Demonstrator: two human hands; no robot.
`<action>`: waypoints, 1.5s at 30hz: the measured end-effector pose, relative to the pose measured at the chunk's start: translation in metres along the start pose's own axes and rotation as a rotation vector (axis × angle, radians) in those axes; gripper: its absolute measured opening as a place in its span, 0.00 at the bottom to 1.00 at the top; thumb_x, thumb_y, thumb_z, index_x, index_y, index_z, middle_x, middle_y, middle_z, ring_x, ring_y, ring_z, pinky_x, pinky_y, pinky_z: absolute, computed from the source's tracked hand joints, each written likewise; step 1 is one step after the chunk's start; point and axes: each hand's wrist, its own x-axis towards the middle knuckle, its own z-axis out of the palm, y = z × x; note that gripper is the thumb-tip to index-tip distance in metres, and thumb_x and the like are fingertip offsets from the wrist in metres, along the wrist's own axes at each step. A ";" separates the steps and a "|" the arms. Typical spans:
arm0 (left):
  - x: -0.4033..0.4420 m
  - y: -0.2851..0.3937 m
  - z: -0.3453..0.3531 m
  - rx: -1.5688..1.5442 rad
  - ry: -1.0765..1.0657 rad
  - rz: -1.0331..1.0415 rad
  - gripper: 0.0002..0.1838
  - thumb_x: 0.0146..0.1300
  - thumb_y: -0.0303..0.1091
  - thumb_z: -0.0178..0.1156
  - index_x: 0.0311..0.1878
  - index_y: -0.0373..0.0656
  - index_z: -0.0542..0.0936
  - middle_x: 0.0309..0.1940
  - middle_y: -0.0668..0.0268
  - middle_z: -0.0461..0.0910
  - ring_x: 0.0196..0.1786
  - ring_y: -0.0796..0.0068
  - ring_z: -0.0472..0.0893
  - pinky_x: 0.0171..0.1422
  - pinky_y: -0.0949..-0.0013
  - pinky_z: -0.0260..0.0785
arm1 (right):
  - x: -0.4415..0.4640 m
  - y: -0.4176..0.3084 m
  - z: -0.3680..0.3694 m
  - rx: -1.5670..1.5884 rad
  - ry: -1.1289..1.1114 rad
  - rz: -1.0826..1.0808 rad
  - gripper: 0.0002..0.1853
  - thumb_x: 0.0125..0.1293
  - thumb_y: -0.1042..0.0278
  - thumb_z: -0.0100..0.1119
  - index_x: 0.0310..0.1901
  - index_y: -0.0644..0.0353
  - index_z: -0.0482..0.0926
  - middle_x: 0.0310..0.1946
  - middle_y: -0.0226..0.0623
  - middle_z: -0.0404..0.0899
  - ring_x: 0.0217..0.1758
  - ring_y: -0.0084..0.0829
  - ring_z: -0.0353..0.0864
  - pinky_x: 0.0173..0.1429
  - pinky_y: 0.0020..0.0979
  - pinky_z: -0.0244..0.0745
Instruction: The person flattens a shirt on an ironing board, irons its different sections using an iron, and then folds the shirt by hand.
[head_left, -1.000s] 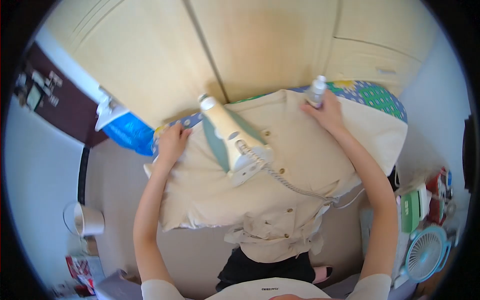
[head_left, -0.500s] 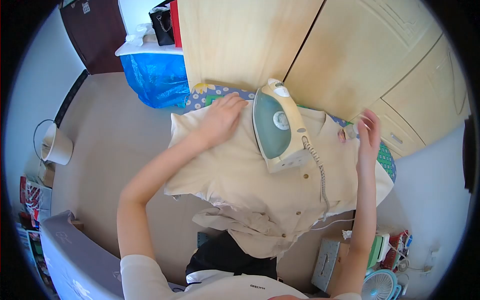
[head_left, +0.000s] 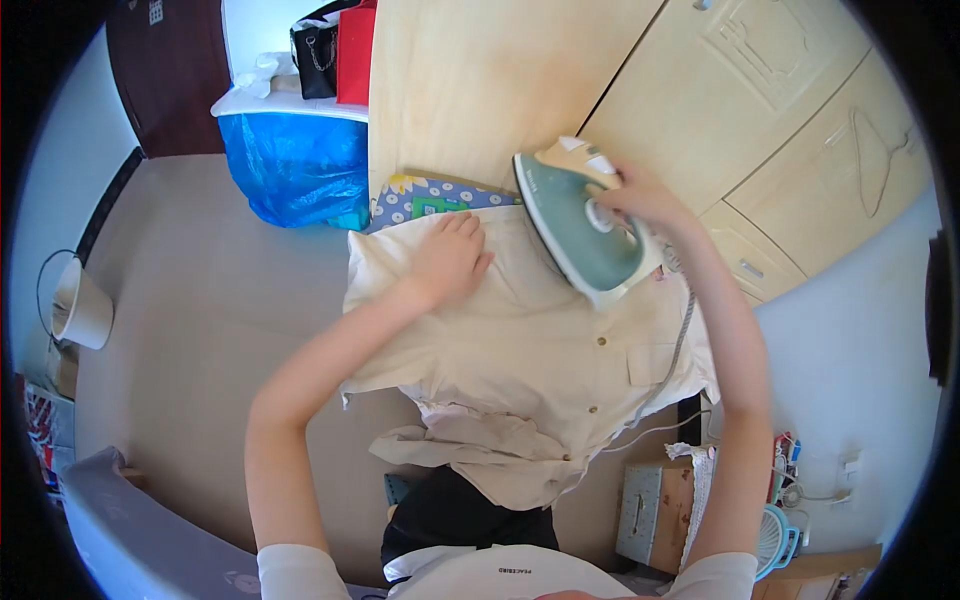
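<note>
Right hand, head view (head_left: 648,198): fingers curled closed round the iron (head_left: 580,220), seemingly to bear its weight; whether its underside touches cloth is hard to tell.
Left hand (head_left: 450,262): fingers nearly straight, gripping nothing, palm down on the shirt (head_left: 510,335), likely to steady it.
Cord (head_left: 684,330): hangs nearer the wearer than the right fingers.
Ironing board (head_left: 480,195): patterned cover just beyond the left fingertips.
Room: pale cupboard (head_left: 480,90) beyond both hands' fingers; blue bag (head_left: 295,165) left of them.
</note>
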 end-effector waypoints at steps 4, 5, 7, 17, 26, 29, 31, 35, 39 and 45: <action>0.005 -0.007 0.011 -0.111 0.159 0.035 0.24 0.59 0.37 0.52 0.55 0.30 0.65 0.59 0.45 0.64 0.64 0.51 0.62 0.68 0.59 0.52 | -0.007 -0.010 -0.035 -0.070 0.054 -0.055 0.28 0.43 0.77 0.56 0.52 0.64 0.73 0.32 0.33 0.76 0.31 0.23 0.75 0.35 0.24 0.71; 0.005 -0.010 0.015 -0.117 0.161 0.044 0.24 0.59 0.37 0.52 0.55 0.30 0.65 0.59 0.45 0.64 0.64 0.51 0.62 0.68 0.59 0.52 | -0.004 -0.008 -0.042 -0.136 0.093 -0.121 0.27 0.42 0.77 0.57 0.51 0.63 0.74 0.34 0.34 0.77 0.35 0.24 0.75 0.40 0.25 0.71; 0.002 -0.008 0.015 -0.081 0.148 0.037 0.30 0.59 0.38 0.53 0.61 0.29 0.60 0.59 0.45 0.64 0.65 0.52 0.61 0.69 0.59 0.50 | 0.003 -0.005 -0.050 -0.202 0.141 -0.174 0.27 0.41 0.77 0.57 0.50 0.63 0.75 0.35 0.35 0.78 0.39 0.25 0.76 0.44 0.26 0.71; -0.013 -0.001 -0.010 -0.094 -0.011 -0.111 0.61 0.48 0.59 0.61 0.68 0.32 0.34 0.65 0.45 0.55 0.70 0.55 0.51 0.73 0.55 0.35 | 0.036 0.001 0.009 -0.406 -0.067 -0.175 0.27 0.40 0.77 0.58 0.50 0.56 0.76 0.43 0.39 0.79 0.46 0.35 0.76 0.51 0.31 0.70; -0.023 -0.007 -0.019 0.002 -0.065 -0.190 0.66 0.39 0.69 0.61 0.69 0.34 0.37 0.69 0.53 0.48 0.72 0.56 0.46 0.73 0.50 0.30 | 0.038 0.035 0.037 -0.325 -0.014 -0.282 0.26 0.49 0.81 0.50 0.54 0.53 0.72 0.46 0.38 0.77 0.51 0.38 0.74 0.53 0.33 0.69; -0.020 -0.008 -0.019 0.154 -0.130 -0.175 0.64 0.40 0.68 0.61 0.70 0.38 0.38 0.70 0.58 0.49 0.72 0.57 0.47 0.72 0.47 0.29 | 0.047 0.038 0.041 -0.406 0.089 -0.280 0.25 0.50 0.79 0.51 0.53 0.49 0.73 0.48 0.36 0.76 0.52 0.38 0.73 0.51 0.36 0.70; -0.020 -0.008 -0.020 0.078 -0.128 -0.201 0.62 0.40 0.68 0.61 0.70 0.40 0.41 0.69 0.60 0.53 0.72 0.57 0.48 0.71 0.44 0.29 | 0.051 0.038 0.042 -0.468 0.133 -0.207 0.25 0.51 0.78 0.53 0.53 0.47 0.73 0.47 0.34 0.77 0.51 0.37 0.74 0.49 0.36 0.70; -0.019 -0.003 -0.023 0.048 -0.097 -0.203 0.61 0.41 0.65 0.64 0.69 0.41 0.42 0.66 0.63 0.60 0.71 0.59 0.50 0.72 0.45 0.30 | 0.049 0.037 0.037 -0.504 0.137 -0.282 0.25 0.51 0.78 0.53 0.53 0.46 0.73 0.46 0.34 0.77 0.51 0.38 0.75 0.49 0.36 0.70; -0.019 -0.006 -0.018 -0.003 -0.052 -0.219 0.57 0.45 0.65 0.61 0.69 0.39 0.46 0.66 0.60 0.59 0.71 0.58 0.50 0.71 0.44 0.31 | 0.045 0.037 0.031 -0.467 0.188 -0.313 0.25 0.49 0.78 0.53 0.53 0.47 0.73 0.45 0.35 0.78 0.50 0.39 0.75 0.51 0.36 0.70; -0.025 -0.005 -0.021 0.031 -0.002 -0.180 0.44 0.50 0.61 0.58 0.66 0.48 0.58 0.66 0.63 0.59 0.71 0.58 0.50 0.71 0.44 0.32 | 0.035 0.015 -0.013 -0.547 0.382 -0.128 0.26 0.45 0.73 0.56 0.51 0.49 0.75 0.42 0.37 0.79 0.47 0.38 0.76 0.50 0.35 0.72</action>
